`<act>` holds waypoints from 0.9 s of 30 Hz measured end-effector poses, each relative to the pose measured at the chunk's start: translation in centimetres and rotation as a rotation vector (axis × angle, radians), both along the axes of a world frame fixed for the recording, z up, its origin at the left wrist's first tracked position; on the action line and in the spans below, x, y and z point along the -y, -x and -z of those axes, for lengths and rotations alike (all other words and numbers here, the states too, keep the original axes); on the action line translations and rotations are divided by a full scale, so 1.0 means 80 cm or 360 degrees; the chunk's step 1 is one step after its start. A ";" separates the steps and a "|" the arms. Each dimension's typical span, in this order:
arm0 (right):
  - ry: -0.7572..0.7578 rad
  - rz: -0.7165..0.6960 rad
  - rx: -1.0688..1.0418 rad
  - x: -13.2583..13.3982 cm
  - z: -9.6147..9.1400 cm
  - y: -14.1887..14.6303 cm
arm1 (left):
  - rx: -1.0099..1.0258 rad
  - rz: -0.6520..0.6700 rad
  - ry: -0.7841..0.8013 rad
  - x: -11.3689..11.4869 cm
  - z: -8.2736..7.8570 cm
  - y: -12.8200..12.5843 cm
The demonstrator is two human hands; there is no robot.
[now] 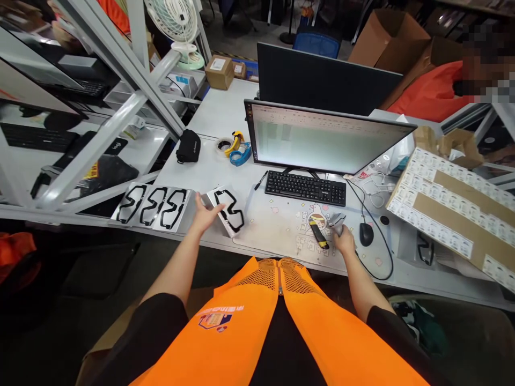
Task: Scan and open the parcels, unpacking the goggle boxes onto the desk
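Note:
My left hand (205, 215) grips a white box (228, 210) printed with a black, looped band-like shape; the thumb lies over its left edge. This box is turned at an angle on the desk's front part. To its left, similar white boxes (152, 207) stand side by side in a row. On the right, my right hand (344, 241) is closed around the grey handle of a barcode scanner (337, 220), whose black cable loops over the mat. Close beside it, a yellow-and-black utility knife (319, 234) lies on the desk mat (277, 225).
A monitor (322, 136) and a keyboard (304, 187) stand ahead. Tape dispensers (240, 153) and a black pouch (189, 146) are at back left. The mouse (366, 234) sits right of the scanner. A label-covered carton (454, 209) overhangs the right side. Metal frame bars (116, 123) rise at left.

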State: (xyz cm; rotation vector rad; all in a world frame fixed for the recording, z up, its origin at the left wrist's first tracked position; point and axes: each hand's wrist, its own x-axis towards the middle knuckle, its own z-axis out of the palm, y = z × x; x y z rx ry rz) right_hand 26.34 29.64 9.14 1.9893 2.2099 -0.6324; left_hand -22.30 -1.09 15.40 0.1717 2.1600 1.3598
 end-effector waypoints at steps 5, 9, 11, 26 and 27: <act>-0.0057 0.0107 -0.0027 0.002 0.013 0.003 | -0.0777 0.0324 0.1109 0.025 -0.026 0.065; -0.0113 0.0171 -0.0054 -0.013 0.012 0.015 | -0.1072 0.0396 0.1338 0.015 0.009 0.059; -0.0183 0.0158 -0.0068 -0.027 0.007 0.028 | -0.1197 0.0414 0.1293 0.009 0.034 0.046; 0.0176 -0.0533 0.0248 -0.095 -0.010 0.169 | -0.0813 0.0323 0.1377 0.097 0.075 -0.011; 0.0175 -0.0527 0.0257 -0.097 -0.012 0.171 | -0.0805 0.0322 0.1376 0.098 0.076 -0.010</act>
